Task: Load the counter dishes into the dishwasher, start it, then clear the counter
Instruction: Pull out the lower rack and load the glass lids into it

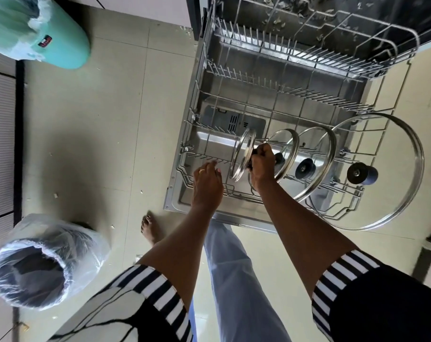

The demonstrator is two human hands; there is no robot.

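Right grip (pixel 262 164) curling tight round knob of small glass lid (pixel 241 154), lid standing edge-on in lower rack (pixel 234 192); left grip (pixel 207 183) hanging loosely open, holding nothing.

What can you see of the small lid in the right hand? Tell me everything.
The small lid is round glass with a metal rim and a dark knob. The right hand grips that knob, holding the lid on edge, nearly upright, over the lower rack. It is the smallest and leftmost in a row of four lids. Whether its rim rests on the rack cannot be told.
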